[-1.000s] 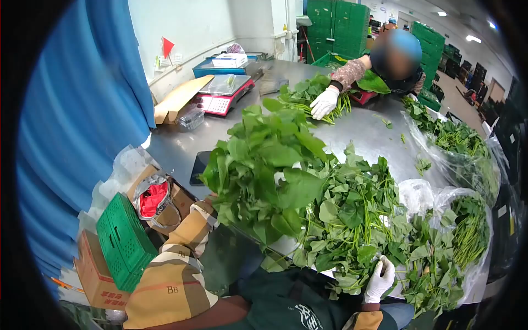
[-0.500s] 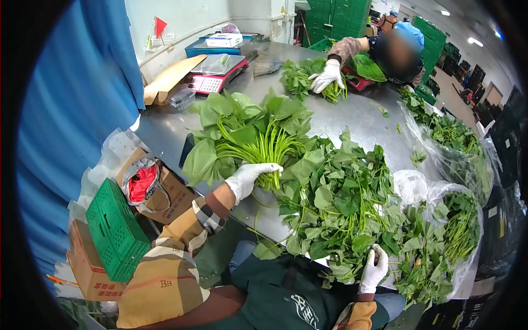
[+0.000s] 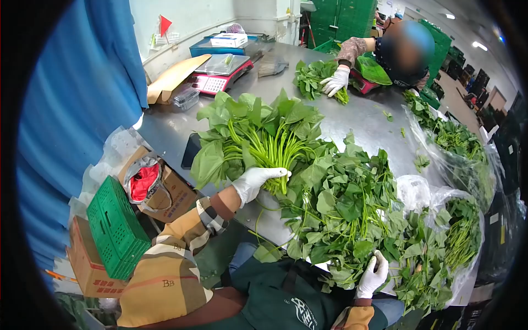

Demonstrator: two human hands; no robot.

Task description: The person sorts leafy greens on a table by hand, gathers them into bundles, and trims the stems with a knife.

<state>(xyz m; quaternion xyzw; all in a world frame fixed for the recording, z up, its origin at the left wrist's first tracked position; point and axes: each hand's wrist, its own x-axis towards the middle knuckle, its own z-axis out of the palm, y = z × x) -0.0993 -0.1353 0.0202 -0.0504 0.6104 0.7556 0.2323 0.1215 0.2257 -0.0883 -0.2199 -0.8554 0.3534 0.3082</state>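
My left hand (image 3: 254, 182), in a white glove, is closed round the stems of a big leafy green bunch (image 3: 269, 132), its leaves pointing away from me. To its right a loose heap of leafy greens (image 3: 346, 201) covers the near part of the metal table (image 3: 357, 124). At the near edge of that heap is my right hand (image 3: 373, 276), also gloved, its fingers curled against the leaves; what they grip, if anything, is hidden.
Across the table a person's gloved hand (image 3: 336, 81) rests on another bunch (image 3: 313, 77). A red scale (image 3: 212, 83) stands at the back left, a dark phone (image 3: 191, 150) nearer. Plastic-wrapped greens (image 3: 459, 140) lie right; a green crate (image 3: 115, 228) is lower left.
The bunch in my left hand has turned from leaves facing me to stems facing me. My right hand stays by the heap. The other person's hand has shifted slightly on its bunch.
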